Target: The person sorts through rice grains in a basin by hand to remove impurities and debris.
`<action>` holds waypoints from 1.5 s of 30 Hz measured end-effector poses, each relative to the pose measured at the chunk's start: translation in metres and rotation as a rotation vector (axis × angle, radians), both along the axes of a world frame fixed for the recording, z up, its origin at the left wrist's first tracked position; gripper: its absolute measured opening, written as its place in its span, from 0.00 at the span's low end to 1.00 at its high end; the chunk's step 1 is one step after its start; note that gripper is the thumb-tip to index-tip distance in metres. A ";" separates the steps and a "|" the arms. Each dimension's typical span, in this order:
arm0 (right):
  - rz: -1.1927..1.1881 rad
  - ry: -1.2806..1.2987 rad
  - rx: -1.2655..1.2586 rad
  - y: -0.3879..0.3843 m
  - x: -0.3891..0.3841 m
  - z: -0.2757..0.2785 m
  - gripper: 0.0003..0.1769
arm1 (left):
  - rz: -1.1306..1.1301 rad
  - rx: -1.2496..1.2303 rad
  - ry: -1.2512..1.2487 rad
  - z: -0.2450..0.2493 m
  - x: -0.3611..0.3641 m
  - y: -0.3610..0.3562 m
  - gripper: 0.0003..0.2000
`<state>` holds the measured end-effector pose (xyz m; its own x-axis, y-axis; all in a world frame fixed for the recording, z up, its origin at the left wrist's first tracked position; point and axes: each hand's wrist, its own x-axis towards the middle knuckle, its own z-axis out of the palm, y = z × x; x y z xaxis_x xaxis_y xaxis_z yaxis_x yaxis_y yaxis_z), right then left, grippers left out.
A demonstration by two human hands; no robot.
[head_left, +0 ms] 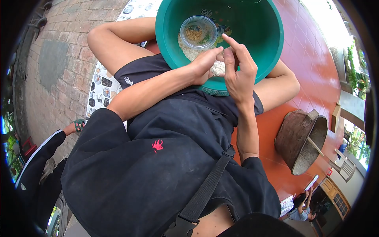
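A green plastic basin [256, 43] rests across the lap, with pale rice grains [188, 51] in its near left part. Inside it stands a small clear round tub [216, 34] holding some yellowish-brown grains [194, 34]. My left hand [203, 65] is cupped over the near rim, curled around a clump of rice; its fingers are partly hidden. Close against it on the right is my right hand [241, 73], index finger stretched toward the tub and thumb raised apart from it. The other right fingers are bent, and nothing shows in that hand.
A large brown tapered vessel [294, 140] lies tilted on the red tiled floor [304, 75], with a stick at its mouth. Beyond it are a chair [345, 166] and another person [301, 213] holding a white object. Another person's leg [43, 154] is at left.
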<state>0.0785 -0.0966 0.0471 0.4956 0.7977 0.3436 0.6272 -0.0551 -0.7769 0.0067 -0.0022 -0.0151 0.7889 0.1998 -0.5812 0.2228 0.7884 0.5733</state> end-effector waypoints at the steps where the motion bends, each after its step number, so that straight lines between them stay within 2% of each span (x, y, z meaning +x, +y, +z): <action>1: -0.003 0.001 0.000 0.003 0.000 -0.002 0.15 | -0.003 0.000 0.001 0.008 -0.001 -0.002 0.19; 3: 0.027 0.024 0.157 0.010 -0.001 -0.006 0.17 | 0.048 0.002 -0.018 0.018 0.000 -0.004 0.21; 4: 0.029 0.021 0.159 0.007 0.001 -0.009 0.17 | 0.049 0.005 -0.021 0.015 0.000 -0.002 0.21; 7: -0.026 0.046 0.001 -0.015 0.006 -0.018 0.15 | 0.039 -0.070 0.011 0.000 -0.001 0.002 0.23; 9: -0.054 0.045 -0.156 -0.029 0.009 -0.020 0.13 | 0.028 -0.107 -0.051 -0.005 0.000 0.003 0.26; 10: -0.054 0.043 -0.157 -0.036 0.014 -0.027 0.13 | 0.082 -0.108 0.014 -0.004 0.002 0.000 0.29; 12: -0.039 -0.196 -0.191 -0.046 0.019 -0.038 0.09 | 0.045 -0.097 -0.009 -0.003 0.001 0.001 0.29; 13: -0.041 -0.198 -0.187 -0.048 0.019 -0.040 0.09 | 0.008 -0.084 -0.035 -0.002 0.002 0.002 0.30; 15: -0.002 -0.074 -0.174 -0.054 0.018 -0.041 0.09 | -0.004 -0.088 -0.036 -0.003 0.002 0.003 0.30; 17: -0.002 -0.070 -0.177 -0.056 0.017 -0.044 0.09 | -0.019 -0.096 -0.031 -0.005 0.001 0.003 0.30; 23: 0.000 -0.230 -0.193 -0.056 0.021 -0.049 0.08 | -0.023 -0.121 -0.040 -0.011 0.002 0.003 0.29; 25: 0.029 -0.312 -0.235 -0.055 0.021 -0.046 0.08 | -0.017 -0.012 0.011 -0.014 0.004 0.002 0.28; 32: 0.055 -0.364 -0.251 -0.051 0.025 -0.045 0.06 | -0.058 -0.064 0.029 0.001 0.000 0.003 0.29; 34: 0.060 -0.417 -0.236 -0.049 0.024 -0.046 0.05 | -0.015 -0.085 0.044 0.001 0.001 0.002 0.25; 37: 0.035 -0.435 -0.206 -0.047 0.022 -0.049 0.04 | -0.006 -0.066 0.040 0.004 0.001 0.000 0.27; 41: 0.016 -0.394 -0.198 -0.049 0.024 -0.053 0.03 | -0.004 -0.084 0.011 0.001 0.002 0.000 0.27; 45: -0.015 -0.213 -0.149 -0.047 0.026 -0.055 0.02 | -0.005 -0.093 -0.007 0.001 0.001 0.002 0.27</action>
